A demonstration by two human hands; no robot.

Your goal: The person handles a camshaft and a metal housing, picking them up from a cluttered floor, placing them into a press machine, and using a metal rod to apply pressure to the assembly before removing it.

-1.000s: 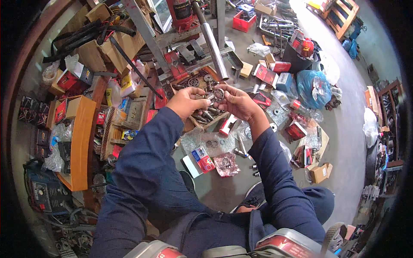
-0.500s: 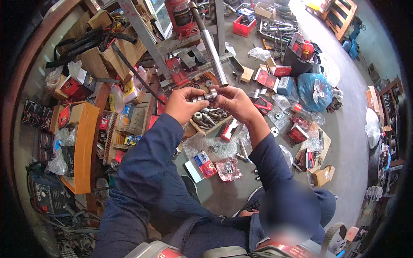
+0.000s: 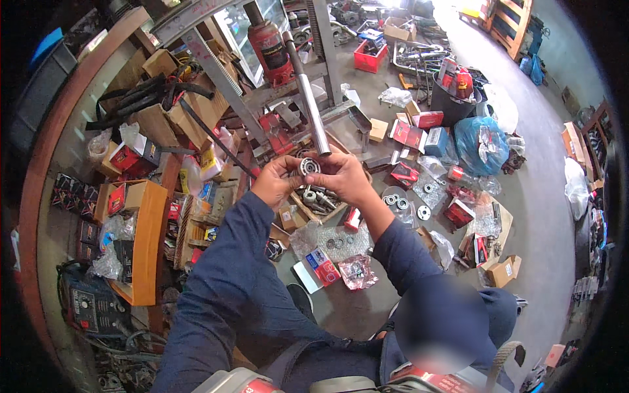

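My left hand [image 3: 275, 180] and my right hand [image 3: 337, 177] pinch a silver ball bearing [image 3: 310, 167] between their fingers, its ringed face turned up toward me. A long polished steel bar [image 3: 309, 105] reaches down from the press area, its lower end just above and partly over my right fingers; whether they touch it I cannot tell. Below the bearing, a wooden box [image 3: 341, 209] holds shafts and metal fittings [image 3: 318, 198]. On bubble wrap [image 3: 308, 242] nearer me lie rings and opened red-and-white packaging [image 3: 321, 265].
A steel press frame [image 3: 216, 65] with a red bottle jack [image 3: 267, 49] stands ahead. Boxes, hoses and an orange wooden drawer [image 3: 147, 236] crowd the left. Blue bags [image 3: 480, 147], a dark bucket [image 3: 452, 101] and scattered parts lie right. A welding machine [image 3: 95, 304] sits lower left.
My hands have moved slightly down in the picture and turned the bearing, so its face now shows instead of its side as half a second ago. The view has shifted a little, showing more on the upper left.
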